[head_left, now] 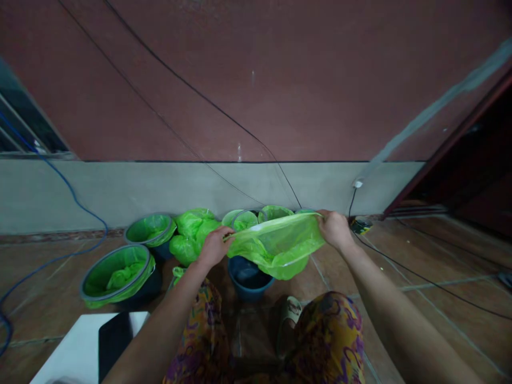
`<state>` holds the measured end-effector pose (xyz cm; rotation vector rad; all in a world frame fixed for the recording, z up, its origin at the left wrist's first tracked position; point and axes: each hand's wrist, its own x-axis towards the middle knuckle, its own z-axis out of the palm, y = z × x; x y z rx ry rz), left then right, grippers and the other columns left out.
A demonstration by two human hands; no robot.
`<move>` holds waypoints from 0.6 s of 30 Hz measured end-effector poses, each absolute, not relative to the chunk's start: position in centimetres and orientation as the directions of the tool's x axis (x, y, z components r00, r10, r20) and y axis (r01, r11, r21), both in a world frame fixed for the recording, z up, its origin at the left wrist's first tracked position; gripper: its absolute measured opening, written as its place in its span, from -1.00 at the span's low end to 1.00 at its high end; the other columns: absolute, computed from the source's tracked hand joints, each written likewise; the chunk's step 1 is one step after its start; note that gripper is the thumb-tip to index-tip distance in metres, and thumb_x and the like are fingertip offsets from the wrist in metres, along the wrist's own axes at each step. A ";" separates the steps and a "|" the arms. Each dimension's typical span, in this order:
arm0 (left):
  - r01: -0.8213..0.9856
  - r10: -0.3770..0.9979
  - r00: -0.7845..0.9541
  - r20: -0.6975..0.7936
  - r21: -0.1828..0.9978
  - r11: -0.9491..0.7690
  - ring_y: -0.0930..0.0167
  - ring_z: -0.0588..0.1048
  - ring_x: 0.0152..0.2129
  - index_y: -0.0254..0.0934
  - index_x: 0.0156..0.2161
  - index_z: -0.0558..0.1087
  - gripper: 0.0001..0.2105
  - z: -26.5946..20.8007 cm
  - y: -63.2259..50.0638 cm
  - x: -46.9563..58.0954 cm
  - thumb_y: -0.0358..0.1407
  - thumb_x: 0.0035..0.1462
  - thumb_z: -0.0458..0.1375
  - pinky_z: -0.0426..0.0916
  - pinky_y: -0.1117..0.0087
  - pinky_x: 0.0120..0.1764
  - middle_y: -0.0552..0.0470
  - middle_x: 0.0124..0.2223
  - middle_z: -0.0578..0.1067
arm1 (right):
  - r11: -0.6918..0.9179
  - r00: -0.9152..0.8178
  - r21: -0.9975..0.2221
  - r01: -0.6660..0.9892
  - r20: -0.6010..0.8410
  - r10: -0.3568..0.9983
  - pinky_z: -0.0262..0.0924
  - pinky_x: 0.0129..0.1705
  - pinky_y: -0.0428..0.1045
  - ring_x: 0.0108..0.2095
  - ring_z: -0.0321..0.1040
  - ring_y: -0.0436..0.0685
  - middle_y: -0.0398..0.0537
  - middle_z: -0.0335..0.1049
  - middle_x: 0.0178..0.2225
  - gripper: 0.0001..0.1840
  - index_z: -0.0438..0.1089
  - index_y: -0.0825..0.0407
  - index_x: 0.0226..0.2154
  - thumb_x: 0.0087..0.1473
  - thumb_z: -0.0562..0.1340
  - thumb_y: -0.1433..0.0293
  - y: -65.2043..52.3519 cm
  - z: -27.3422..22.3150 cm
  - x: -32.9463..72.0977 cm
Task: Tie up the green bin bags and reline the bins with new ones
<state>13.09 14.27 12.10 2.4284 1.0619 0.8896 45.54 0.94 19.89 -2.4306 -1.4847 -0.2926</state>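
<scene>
A thin green plastic bag [280, 246] is stretched sideways between my two hands, its mouth pulled wide. My left hand [216, 245] pinches the left end of the rim, and my right hand [335, 228] grips the right end. Below the bag, partly covered by it, a dark blue bucket [251, 285] without a liner stands on the floor between my feet and the wall. The bag hangs over its right side and above its opening.
Two buckets lined with green bags, a near one [116, 277] and a far one [150, 230], stand at left beside bunched green bags [192, 234]. More lined buckets [276, 212] sit along the wall. A phone [114, 338] lies on a white surface [76, 349]. Cables [432, 293] cross the tiles.
</scene>
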 end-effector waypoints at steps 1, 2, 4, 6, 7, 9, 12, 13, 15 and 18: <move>0.565 0.770 0.506 0.388 0.525 -0.636 0.37 0.51 -0.28 -0.29 -0.24 0.50 -0.86 12.0 14.6 12.6 -0.37 0.12 0.11 0.36 0.39 -0.16 -0.03 -0.25 0.53 | -0.438 0.454 -0.124 0.890 0.312 0.835 0.24 -0.19 -0.03 -0.16 0.49 0.24 0.19 0.56 -0.21 -0.58 0.51 0.09 -0.10 0.22 -0.01 0.37 0.7 19.7 46.1; 0.610 0.796 0.480 0.369 0.512 -0.605 0.37 0.51 -0.29 -0.31 -0.24 0.50 -0.85 11.8 15.0 12.2 -0.40 0.11 0.10 0.36 0.40 -0.17 -0.04 -0.26 0.53 | -0.443 0.457 -0.118 0.889 0.309 0.834 0.25 -0.19 -0.02 -0.16 0.49 0.25 0.18 0.56 -0.22 -0.58 0.51 0.08 -0.09 0.22 0.00 0.38 0.5 19.4 46.6; 0.727 0.853 0.403 0.331 0.451 -0.518 0.34 0.52 -0.28 -0.33 -0.24 0.51 -0.81 11.5 15.4 11.5 -0.45 0.10 0.05 0.36 0.38 -0.17 -0.08 -0.25 0.54 | -0.459 0.468 -0.101 0.882 0.296 0.833 0.27 -0.19 -0.02 -0.16 0.50 0.25 0.18 0.56 -0.21 -0.58 0.51 0.08 -0.07 0.18 0.01 0.42 0.1 18.6 47.5; 0.841 0.908 0.304 0.287 0.367 -0.398 0.29 0.53 -0.27 -0.33 -0.24 0.51 -0.77 11.2 15.5 11.1 -0.44 0.12 0.00 0.37 0.34 -0.16 -0.12 -0.24 0.55 | -0.476 0.483 -0.091 0.875 0.241 0.841 0.28 -0.21 -0.04 -0.19 0.51 0.23 0.17 0.57 -0.23 -0.57 0.51 0.10 -0.06 0.14 0.03 0.48 -0.2 17.7 48.3; 0.883 0.931 0.258 0.258 0.327 -0.336 0.26 0.54 -0.27 -0.32 -0.24 0.51 -0.76 11.1 15.5 11.0 -0.41 0.14 -0.02 0.37 0.31 -0.17 -0.14 -0.25 0.56 | -0.484 0.493 -0.095 0.870 0.190 0.849 0.28 -0.23 -0.05 -0.23 0.52 0.20 0.16 0.57 -0.27 -0.57 0.50 0.12 -0.06 0.12 0.04 0.50 -0.3 17.4 48.6; 0.930 0.964 0.186 0.190 0.283 -0.235 0.21 0.55 -0.26 -0.33 -0.22 0.51 -0.73 11.4 15.6 11.1 -0.37 0.18 -0.04 0.38 0.28 -0.19 -0.18 -0.26 0.57 | -0.498 0.507 -0.119 0.859 0.060 0.860 0.29 -0.30 -0.09 -0.35 0.52 0.14 0.11 0.57 -0.39 -0.57 0.50 0.15 -0.06 0.08 0.06 0.53 -0.4 17.2 49.0; 0.941 0.982 0.142 0.127 0.290 -0.174 0.20 0.56 -0.24 -0.37 -0.18 0.51 -0.71 13.2 16.5 11.6 -0.39 0.19 -0.05 0.38 0.29 -0.20 -0.21 -0.27 0.58 | -0.517 0.513 -0.226 0.825 -0.083 0.855 0.28 -0.39 -0.11 -0.52 0.47 0.07 0.02 0.54 -0.50 -0.55 0.48 0.16 -0.05 0.02 0.07 0.59 -0.5 18.9 49.2; 0.931 0.982 0.127 0.143 0.324 -0.167 0.22 0.56 -0.25 -0.38 -0.14 0.51 -0.70 14.2 16.9 11.7 -0.40 0.18 -0.06 0.38 0.31 -0.20 -0.20 -0.28 0.58 | -0.511 0.518 -0.282 0.812 -0.055 0.854 0.29 -0.39 -0.10 -0.53 0.46 0.07 0.01 0.53 -0.50 -0.52 0.47 0.16 -0.04 0.01 0.05 0.60 -0.7 19.9 49.1; 0.868 0.960 0.068 0.273 0.458 -0.192 0.29 0.56 -0.30 -0.39 -0.02 0.46 -0.65 16.0 17.4 11.7 -0.41 0.20 -0.08 0.39 0.35 -0.21 -0.13 -0.33 0.57 | -0.452 0.547 -0.382 0.806 0.190 0.815 0.33 -0.31 -0.05 -0.43 0.50 0.10 0.07 0.55 -0.38 -0.46 0.42 0.14 0.03 0.02 0.02 0.61 -1.5 21.8 48.6; 0.641 0.820 -0.102 0.564 0.667 -0.379 0.37 0.55 -0.33 -0.31 0.14 0.33 -0.57 16.3 16.5 11.3 -0.42 0.21 -0.14 0.40 0.38 -0.18 -0.02 -0.29 0.56 | -0.341 0.482 -0.348 0.873 0.723 0.495 0.27 0.00 0.06 0.02 0.40 0.20 0.26 0.41 0.03 -0.38 0.26 0.16 0.18 0.06 -0.03 0.60 -3.5 21.5 47.2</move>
